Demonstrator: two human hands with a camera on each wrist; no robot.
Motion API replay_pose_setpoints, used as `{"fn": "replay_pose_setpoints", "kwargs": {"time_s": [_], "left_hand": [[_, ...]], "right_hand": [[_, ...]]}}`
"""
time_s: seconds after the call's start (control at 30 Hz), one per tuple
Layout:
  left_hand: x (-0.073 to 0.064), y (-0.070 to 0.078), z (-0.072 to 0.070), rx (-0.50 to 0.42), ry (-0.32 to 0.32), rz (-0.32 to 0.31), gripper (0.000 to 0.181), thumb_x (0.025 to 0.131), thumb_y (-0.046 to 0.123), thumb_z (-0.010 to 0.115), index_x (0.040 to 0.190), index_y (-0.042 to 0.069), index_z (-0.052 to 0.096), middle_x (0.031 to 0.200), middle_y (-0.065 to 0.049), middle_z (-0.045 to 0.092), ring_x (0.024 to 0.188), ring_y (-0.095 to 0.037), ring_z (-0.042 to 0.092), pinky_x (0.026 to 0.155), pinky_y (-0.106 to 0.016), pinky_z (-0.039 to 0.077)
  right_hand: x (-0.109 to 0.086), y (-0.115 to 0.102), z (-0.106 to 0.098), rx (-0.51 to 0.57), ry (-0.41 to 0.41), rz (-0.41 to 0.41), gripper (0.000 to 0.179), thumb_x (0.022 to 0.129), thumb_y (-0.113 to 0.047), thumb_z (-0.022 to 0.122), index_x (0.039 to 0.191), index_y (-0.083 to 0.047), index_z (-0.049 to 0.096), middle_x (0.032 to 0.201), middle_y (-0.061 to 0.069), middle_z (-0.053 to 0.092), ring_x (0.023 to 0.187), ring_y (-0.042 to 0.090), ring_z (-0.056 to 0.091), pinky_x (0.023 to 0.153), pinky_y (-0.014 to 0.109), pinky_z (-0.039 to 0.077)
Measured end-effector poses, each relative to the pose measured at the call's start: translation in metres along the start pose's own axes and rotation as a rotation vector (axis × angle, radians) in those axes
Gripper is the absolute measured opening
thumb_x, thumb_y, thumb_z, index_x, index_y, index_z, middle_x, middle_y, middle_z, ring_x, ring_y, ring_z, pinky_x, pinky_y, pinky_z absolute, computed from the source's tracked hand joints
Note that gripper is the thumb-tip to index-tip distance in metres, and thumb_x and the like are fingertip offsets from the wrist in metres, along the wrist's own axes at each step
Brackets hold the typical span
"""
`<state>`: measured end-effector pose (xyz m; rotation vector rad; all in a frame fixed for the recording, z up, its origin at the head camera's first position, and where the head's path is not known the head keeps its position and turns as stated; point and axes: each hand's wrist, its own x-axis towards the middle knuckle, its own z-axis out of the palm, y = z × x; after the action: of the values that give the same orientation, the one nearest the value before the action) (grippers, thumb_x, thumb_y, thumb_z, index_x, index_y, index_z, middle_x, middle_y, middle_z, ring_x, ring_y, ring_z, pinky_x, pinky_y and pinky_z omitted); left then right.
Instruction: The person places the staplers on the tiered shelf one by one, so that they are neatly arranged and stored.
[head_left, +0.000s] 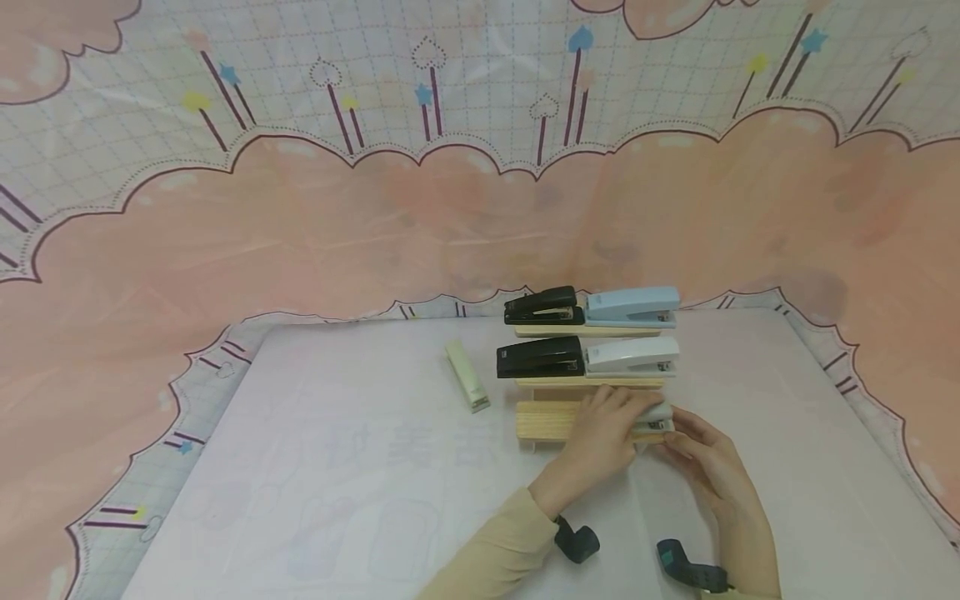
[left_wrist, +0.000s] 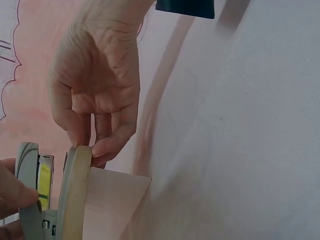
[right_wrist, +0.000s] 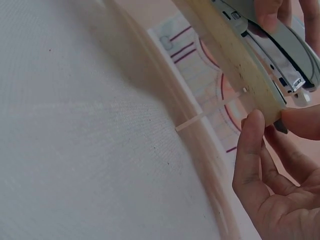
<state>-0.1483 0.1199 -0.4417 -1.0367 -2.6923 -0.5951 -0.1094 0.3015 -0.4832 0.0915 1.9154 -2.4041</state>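
A light grey stapler [head_left: 662, 413] sits on the right end of the nearest small wooden stand [head_left: 545, 421]. My left hand [head_left: 598, 429] reaches over the stand, and its fingers grip the stapler's top arm, which stands apart from its base in the left wrist view. At the stand's right end my right hand [head_left: 712, 467] pinches the edge between thumb and fingers. The right wrist view shows that hand's thumb [right_wrist: 302, 121] close against the end of the stapler's base, with fingers on the wood. Part of the stapler is hidden behind the left hand.
Behind stand two more wooden racks, one with a black stapler [head_left: 540, 357] and a white stapler [head_left: 630, 356], the other with a black stapler [head_left: 542, 306] and a light blue stapler [head_left: 632, 305]. A pale green stapler [head_left: 467, 377] lies left on the white table [head_left: 300, 483].
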Motion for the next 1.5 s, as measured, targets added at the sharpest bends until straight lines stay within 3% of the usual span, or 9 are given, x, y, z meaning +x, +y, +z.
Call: {"fn": "replay_pose_setpoints", "kwargs": {"time_s": [0.17,0.33,0.53,0.97,1.2,1.5], "left_hand": [[-0.002,0.0,0.001,0.041,0.026,0.012,0.062,0.081,0.01,0.069,0.137,0.03,0.051,0.121,0.006,0.058,0.108,-0.011,0.051,0.092,-0.023,0.043],[-0.007,-0.002,0.003,0.078,0.093,0.013,0.056,0.083,0.015,0.068,0.135,0.028,0.052,0.123,0.004,0.057,0.109,-0.012,0.05,0.091,-0.025,0.041],[-0.014,-0.006,0.002,0.039,0.158,0.005,0.041,0.092,0.019,0.059,0.132,0.025,0.056,0.123,0.005,0.058,0.111,-0.012,0.051,0.091,-0.025,0.042],[-0.027,-0.018,-0.009,-0.044,0.257,-0.042,0.037,0.088,0.015,0.063,0.124,0.021,0.061,0.113,0.005,0.062,0.107,-0.012,0.054,0.089,-0.025,0.044],[-0.035,-0.026,-0.013,-0.048,0.343,-0.066,0.033,0.085,0.011,0.064,0.118,0.018,0.065,0.11,0.003,0.064,0.103,-0.014,0.056,0.086,-0.026,0.047],[-0.048,-0.038,-0.015,-0.088,0.427,-0.153,0.037,0.079,0.009,0.069,0.116,0.017,0.067,0.106,0.002,0.066,0.1,-0.015,0.058,0.086,-0.029,0.047]], "right_hand": [[0.0,-0.001,0.001,0.005,-0.004,0.002,0.038,0.092,0.002,0.053,0.105,-0.031,0.064,0.107,-0.017,0.066,0.097,0.0,0.065,0.083,0.015,0.052],[-0.001,-0.002,0.002,0.0,-0.004,0.009,0.037,0.092,0.002,0.054,0.105,-0.032,0.064,0.107,-0.018,0.066,0.098,0.0,0.064,0.083,0.015,0.052],[0.0,-0.001,0.001,0.019,-0.006,0.006,0.039,0.092,0.004,0.053,0.105,-0.03,0.065,0.106,-0.016,0.067,0.097,0.001,0.065,0.083,0.016,0.053],[0.0,-0.001,0.001,-0.006,0.016,0.022,0.04,0.091,0.003,0.055,0.104,-0.033,0.064,0.105,-0.019,0.067,0.096,-0.001,0.065,0.082,0.015,0.052],[0.001,-0.001,0.0,-0.012,0.002,0.025,0.04,0.092,0.003,0.054,0.106,-0.034,0.064,0.107,-0.02,0.066,0.098,-0.001,0.064,0.082,0.014,0.052],[0.001,0.0,-0.001,-0.005,-0.005,0.024,0.041,0.092,0.003,0.053,0.107,-0.034,0.064,0.108,-0.02,0.066,0.098,-0.002,0.064,0.082,0.015,0.052]]}}
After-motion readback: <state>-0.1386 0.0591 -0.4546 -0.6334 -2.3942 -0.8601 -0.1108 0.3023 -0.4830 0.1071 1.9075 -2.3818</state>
